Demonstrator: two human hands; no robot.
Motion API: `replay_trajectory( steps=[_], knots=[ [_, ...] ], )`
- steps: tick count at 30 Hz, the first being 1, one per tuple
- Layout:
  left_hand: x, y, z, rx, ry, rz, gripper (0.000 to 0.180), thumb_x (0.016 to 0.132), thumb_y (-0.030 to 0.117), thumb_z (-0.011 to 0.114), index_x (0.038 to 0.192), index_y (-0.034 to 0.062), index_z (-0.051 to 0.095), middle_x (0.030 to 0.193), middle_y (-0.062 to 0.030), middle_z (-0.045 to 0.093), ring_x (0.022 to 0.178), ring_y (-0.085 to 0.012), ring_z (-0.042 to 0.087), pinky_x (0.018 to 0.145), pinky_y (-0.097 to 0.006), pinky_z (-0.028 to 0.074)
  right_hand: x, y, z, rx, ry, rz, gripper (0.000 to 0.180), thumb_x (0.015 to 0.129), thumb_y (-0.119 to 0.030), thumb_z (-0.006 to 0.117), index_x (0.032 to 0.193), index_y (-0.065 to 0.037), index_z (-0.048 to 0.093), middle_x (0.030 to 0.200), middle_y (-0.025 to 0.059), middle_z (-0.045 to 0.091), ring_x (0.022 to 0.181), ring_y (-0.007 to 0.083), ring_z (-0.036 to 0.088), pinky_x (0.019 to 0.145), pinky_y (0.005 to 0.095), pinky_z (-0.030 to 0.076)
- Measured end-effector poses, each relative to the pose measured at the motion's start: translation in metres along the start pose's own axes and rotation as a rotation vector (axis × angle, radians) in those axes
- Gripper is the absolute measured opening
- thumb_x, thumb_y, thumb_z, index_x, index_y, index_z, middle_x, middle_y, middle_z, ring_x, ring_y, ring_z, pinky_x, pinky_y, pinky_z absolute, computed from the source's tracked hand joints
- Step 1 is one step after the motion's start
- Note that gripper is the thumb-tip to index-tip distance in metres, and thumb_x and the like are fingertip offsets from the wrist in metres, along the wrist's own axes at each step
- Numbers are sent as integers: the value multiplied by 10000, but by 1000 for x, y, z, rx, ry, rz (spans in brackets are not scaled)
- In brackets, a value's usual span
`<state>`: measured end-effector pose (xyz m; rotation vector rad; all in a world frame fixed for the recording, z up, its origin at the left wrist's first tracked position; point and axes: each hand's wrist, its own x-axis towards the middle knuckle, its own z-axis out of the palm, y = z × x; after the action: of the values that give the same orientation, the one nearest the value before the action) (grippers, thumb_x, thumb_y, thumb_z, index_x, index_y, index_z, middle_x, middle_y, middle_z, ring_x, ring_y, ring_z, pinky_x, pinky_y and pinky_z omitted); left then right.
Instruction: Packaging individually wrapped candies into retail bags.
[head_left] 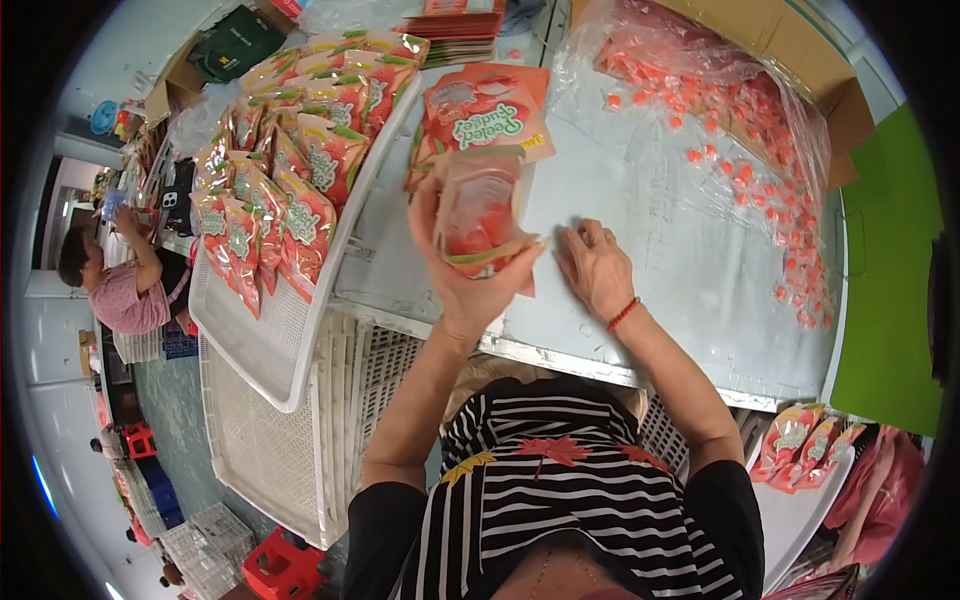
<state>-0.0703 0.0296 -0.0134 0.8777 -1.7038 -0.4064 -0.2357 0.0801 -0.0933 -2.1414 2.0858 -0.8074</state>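
Observation:
My left hand [470,300] is closed around a red and pink candy pouch [483,205]. The pouch is held with its mouth spread, and red pieces show inside. Just to the right, my right hand [597,275] is low over the table with its fingers curled in; whether anything is in them is hidden. A red bracelet [624,314] circles that wrist. Beyond the held pouch lie flat pouches [490,110] of the same print. Small wrapped red candies [742,172] spill across the table's right side from a plastic-lined carton [845,95].
Filled pouches [325,160] crowd a white tray [270,345] on the left, above stacked white crates [275,440]. A stack of flat pouches [455,35] stands at the back. More pouches [800,445] sit at lower right. Another person [130,285] is at far left, near a red stool [282,566].

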Motion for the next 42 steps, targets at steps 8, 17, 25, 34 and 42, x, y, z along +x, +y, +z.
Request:
replay_trajectory(
  steps=[8, 17, 25, 34, 42],
  knots=[
    [-9, -8, 18, -229, -30, -86, 1109, 520, 186, 881, 1376, -16, 206, 1341, -198, 327, 1230, -348, 346, 1034, -431, 295, 44, -27, -95, 536, 230, 105, 155, 809, -2, 614, 962, -25, 627, 891, 122, 613, 670, 186, 567, 601, 253, 472],
    [-9, -11, 29, -399, -28, -153, 1077, 566, 218, 839, 1374, -39, 173, 1338, -231, 339, 1218, -397, 354, 1025, -481, 290, 66, -90, -134, 272, 47, -370, 268, 735, -236, 718, 884, -26, 641, 923, 105, 614, 970, 284, 562, 925, 437, 370],
    [20, 1, -26, -769, -153, -369, 1137, 584, 174, 852, 1422, 13, 101, 1288, -162, 422, 1106, -264, 503, 939, -385, 408, 69, -68, -151, 271, -32, -503, 183, 699, -154, 712, 817, -39, 633, 790, 76, 584, 869, 282, 595, 772, 349, 486],
    [32, 9, -52, -1098, -656, -679, 319, 834, 46, 647, 1138, -30, 587, 896, -40, 655, 799, -88, 618, 752, -237, 514, 58, -68, -168, 396, -186, -206, 177, 754, -123, 707, 871, 4, 666, 1055, 132, 608, 773, 229, 621, 689, 314, 506],
    [23, 5, -47, -907, -146, -537, 163, 838, 19, 627, 990, -30, 655, 780, 1, 648, 721, -27, 555, 644, -170, 438, 54, -64, -161, 649, -142, -4, 99, 792, -54, 693, 820, 26, 642, 916, 106, 639, 726, 141, 621, 594, 261, 510]
  ],
)
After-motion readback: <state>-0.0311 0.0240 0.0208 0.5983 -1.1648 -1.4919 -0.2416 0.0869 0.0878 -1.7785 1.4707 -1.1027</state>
